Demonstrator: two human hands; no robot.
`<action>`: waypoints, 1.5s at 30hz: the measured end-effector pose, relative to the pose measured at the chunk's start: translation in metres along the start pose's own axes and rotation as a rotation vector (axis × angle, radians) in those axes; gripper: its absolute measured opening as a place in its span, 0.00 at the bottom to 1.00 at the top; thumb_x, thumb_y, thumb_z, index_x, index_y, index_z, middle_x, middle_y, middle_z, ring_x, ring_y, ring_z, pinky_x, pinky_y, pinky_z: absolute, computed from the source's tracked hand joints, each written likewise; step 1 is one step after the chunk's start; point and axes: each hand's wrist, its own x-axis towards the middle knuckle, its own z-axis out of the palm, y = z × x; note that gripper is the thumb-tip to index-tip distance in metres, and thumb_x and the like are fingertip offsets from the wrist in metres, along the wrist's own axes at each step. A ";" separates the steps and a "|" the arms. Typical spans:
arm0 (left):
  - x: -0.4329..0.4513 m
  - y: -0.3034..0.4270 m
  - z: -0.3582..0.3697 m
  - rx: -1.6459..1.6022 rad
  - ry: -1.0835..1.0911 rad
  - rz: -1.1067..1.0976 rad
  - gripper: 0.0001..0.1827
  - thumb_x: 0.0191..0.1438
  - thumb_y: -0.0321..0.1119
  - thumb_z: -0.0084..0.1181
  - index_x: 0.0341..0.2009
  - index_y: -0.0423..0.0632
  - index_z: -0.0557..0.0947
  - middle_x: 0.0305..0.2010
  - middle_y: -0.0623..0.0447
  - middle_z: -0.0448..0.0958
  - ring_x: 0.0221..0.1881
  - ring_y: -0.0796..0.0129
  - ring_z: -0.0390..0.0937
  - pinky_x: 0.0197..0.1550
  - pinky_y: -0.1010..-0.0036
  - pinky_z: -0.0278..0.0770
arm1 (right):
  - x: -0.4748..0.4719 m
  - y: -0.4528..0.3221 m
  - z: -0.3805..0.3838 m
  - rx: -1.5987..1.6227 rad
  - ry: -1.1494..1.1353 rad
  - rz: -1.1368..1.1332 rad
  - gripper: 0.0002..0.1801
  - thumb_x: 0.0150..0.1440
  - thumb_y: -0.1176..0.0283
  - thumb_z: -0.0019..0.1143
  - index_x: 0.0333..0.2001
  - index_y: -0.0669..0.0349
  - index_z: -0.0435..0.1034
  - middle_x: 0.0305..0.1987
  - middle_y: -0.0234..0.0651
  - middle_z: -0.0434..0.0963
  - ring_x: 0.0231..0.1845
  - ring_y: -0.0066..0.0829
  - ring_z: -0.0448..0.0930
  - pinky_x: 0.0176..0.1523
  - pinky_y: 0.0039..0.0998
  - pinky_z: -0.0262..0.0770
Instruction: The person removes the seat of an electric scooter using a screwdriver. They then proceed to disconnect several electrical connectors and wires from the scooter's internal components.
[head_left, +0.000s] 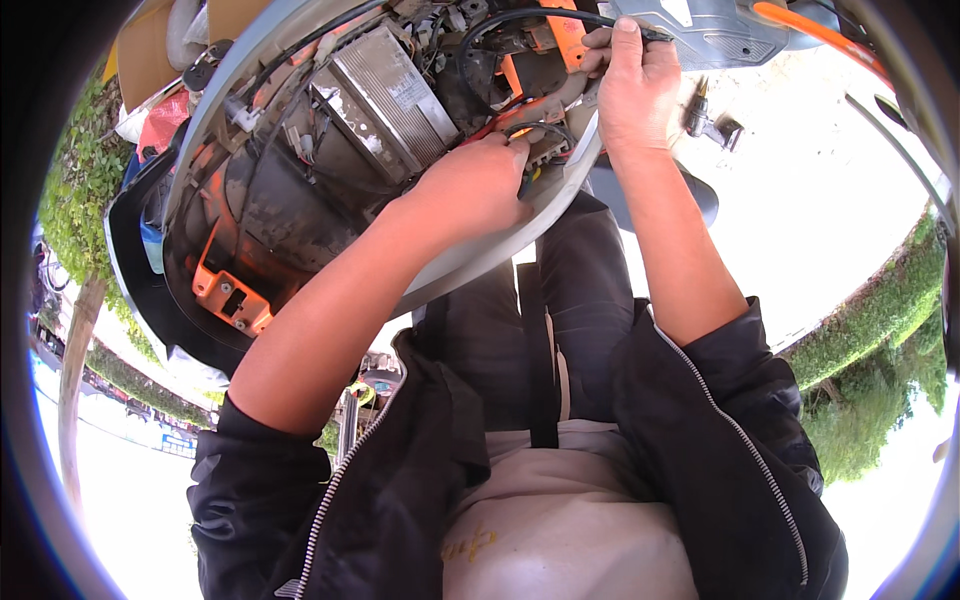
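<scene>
My right hand (641, 90) pinches the end of a black cable (551, 13) between thumb and fingers, above the rim of an opened scooter body (480, 262). From there the cable loops back down among the frame parts. My left hand (480, 180) reaches inside the body, its fingertips at a bunch of thin wires (551, 129) beside a pale connector block (551, 154). Those fingers are partly hidden, so their grip is unclear. Left of that hand lies a finned metal controller box (390, 101), its silver face scuffed and bearing a printed label.
An orange bracket (232, 300) is bolted at the body's near left end. Loose white connectors (304, 146) hang by the controller. On the pale ground at right lies what looks like a cordless drill (705, 120). A grey footboard panel (697, 34) and a cardboard box (154, 64) are farther off.
</scene>
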 end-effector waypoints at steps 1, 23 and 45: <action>0.005 0.001 0.002 0.013 -0.058 -0.021 0.31 0.46 0.37 0.61 0.55 0.35 0.73 0.51 0.35 0.75 0.51 0.45 0.74 0.54 0.60 0.72 | -0.001 0.000 0.001 -0.029 0.019 -0.005 0.19 0.66 0.64 0.45 0.28 0.68 0.71 0.21 0.34 0.76 0.20 0.21 0.73 0.26 0.23 0.68; 0.048 -0.052 -0.039 -0.480 0.113 -0.199 0.14 0.62 0.35 0.50 0.46 0.40 0.81 0.37 0.52 0.80 0.36 0.71 0.79 0.44 0.74 0.79 | 0.001 0.002 -0.004 -0.069 0.082 -0.080 0.17 0.65 0.65 0.45 0.27 0.65 0.70 0.21 0.33 0.75 0.19 0.21 0.72 0.26 0.26 0.68; 0.040 -0.048 -0.039 -0.375 0.118 -0.111 0.16 0.60 0.36 0.53 0.49 0.42 0.79 0.40 0.52 0.80 0.39 0.72 0.78 0.44 0.74 0.79 | 0.003 0.002 -0.007 0.072 0.070 0.058 0.20 0.66 0.62 0.44 0.28 0.66 0.70 0.21 0.33 0.74 0.19 0.22 0.73 0.25 0.25 0.69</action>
